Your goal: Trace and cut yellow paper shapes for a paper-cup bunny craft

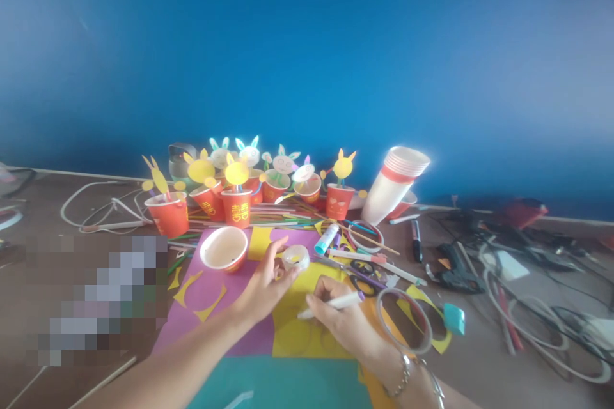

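My left hand (265, 287) pinches a small round clear tape roll (295, 257) against the yellow paper sheet (307, 326). My right hand (343, 321) grips a white marker (330, 304), its tip pointing left onto the yellow paper just below the roll. A purple sheet (218, 319) lies under the yellow one, with yellow paper offcuts on it. An open red paper cup (224, 248) stands just beyond my left hand.
Several red cups with paper bunny toppers (237, 195) line the back, next to a stack of cups (394, 185). Straws, scissors (364, 281), a glue stick (327, 238), a large tape ring (403, 319) and a glue gun (453, 268) with cables lie right.
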Demonstrator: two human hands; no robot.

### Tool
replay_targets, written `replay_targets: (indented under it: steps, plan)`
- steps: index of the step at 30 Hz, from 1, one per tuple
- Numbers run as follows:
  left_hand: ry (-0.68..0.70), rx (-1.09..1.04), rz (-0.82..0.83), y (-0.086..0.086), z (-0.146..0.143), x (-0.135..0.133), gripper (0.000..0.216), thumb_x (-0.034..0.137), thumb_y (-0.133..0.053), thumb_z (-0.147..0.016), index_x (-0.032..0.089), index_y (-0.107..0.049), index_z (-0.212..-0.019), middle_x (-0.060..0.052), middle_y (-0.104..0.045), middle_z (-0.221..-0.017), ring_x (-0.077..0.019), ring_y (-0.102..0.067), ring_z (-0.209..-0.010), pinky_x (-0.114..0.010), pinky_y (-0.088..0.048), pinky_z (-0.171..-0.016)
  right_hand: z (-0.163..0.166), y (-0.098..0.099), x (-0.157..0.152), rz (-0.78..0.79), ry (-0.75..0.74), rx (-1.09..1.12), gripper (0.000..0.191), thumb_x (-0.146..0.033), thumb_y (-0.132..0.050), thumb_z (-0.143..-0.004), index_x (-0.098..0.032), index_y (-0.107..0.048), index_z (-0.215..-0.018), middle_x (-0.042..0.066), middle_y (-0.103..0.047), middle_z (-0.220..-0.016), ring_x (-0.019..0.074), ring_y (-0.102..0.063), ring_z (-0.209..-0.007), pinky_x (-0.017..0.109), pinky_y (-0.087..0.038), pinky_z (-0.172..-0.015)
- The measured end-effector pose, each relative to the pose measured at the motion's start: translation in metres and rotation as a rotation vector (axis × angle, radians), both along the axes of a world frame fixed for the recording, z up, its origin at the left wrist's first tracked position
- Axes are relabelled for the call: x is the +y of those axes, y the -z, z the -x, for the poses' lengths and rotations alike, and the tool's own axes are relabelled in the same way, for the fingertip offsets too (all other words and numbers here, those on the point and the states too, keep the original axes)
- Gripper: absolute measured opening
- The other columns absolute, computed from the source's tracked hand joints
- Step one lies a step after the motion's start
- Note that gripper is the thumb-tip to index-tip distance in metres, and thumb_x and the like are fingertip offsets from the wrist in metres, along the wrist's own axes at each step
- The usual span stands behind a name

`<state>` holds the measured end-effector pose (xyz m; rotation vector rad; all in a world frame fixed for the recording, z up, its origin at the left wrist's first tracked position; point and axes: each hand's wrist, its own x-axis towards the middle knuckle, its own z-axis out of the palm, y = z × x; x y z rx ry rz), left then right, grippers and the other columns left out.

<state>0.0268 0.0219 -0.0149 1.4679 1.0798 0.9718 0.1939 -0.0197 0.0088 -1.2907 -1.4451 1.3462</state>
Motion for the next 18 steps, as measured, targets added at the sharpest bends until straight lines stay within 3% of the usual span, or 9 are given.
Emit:
replay_targets:
  steps: [7, 12, 18]
  plan:
    - [0.011, -0.028, 0.017, -0.0017, 0.0002, 0.0002, 0.057, 0.040, -0.054, -0.085, 0.022, -0.028, -0.133, -0.012, -0.048, -0.129, -0.0217, -0.055, -0.112, -0.037, -0.042, -0.097, -0.0019, 0.0086, -0.0007, 0.042, -0.042, -0.049, 0.028, -0.039, -0.055, -0.078, -0.021, -0.040, -0.061, -0.006, -0.046, -0.047, 0.0070, -0.037, -0.038, 0.019, -0.030, -0.036]
    - [0.016, -0.062, 0.024, 0.0008, -0.0002, 0.0009, 0.057, 0.041, -0.055, -0.085, 0.023, -0.029, -0.132, -0.011, -0.047, -0.128, -0.0229, -0.055, -0.110, -0.038, -0.041, -0.097, -0.0014, 0.0058, 0.0014, 0.031, -0.047, -0.051, 0.032, -0.045, -0.053, -0.078, -0.021, -0.040, -0.060, -0.004, -0.048, -0.046, 0.0083, -0.041, -0.038, 0.020, -0.030, -0.036]
    - [0.023, -0.071, 0.028, 0.0029, 0.0000, 0.0014, 0.057, 0.041, -0.055, -0.085, 0.024, -0.028, -0.132, -0.011, -0.044, -0.131, -0.0227, -0.055, -0.110, -0.038, -0.041, -0.096, -0.0006, 0.0054, 0.0006, 0.024, -0.037, -0.075, 0.028, -0.038, -0.054, -0.076, -0.021, -0.039, -0.059, -0.005, -0.046, -0.045, 0.0078, -0.038, -0.039, 0.020, -0.029, -0.038]
